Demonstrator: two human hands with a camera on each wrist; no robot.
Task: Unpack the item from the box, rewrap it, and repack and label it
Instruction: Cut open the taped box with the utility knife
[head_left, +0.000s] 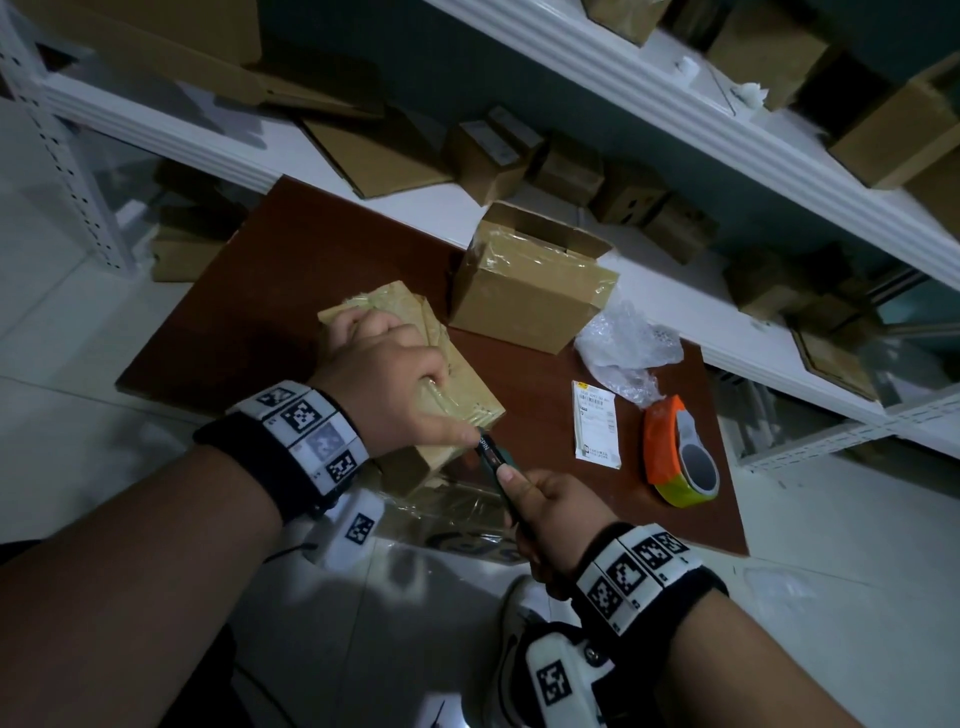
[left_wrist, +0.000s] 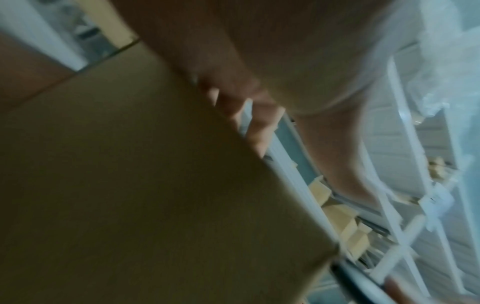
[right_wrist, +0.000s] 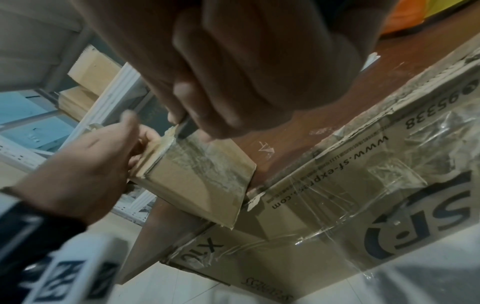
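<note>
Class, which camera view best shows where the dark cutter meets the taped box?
The right wrist view: the cutter tip sits on the taped top edge of the box, close up. The head view shows the cutter in the right hand, contact smaller. The left wrist view shows blurred cardboard only.

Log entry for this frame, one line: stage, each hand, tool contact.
stage: unpacking, cutting tape | left hand: holds taped box | right hand: grips cutter | contact: tip at box's taped corner
</note>
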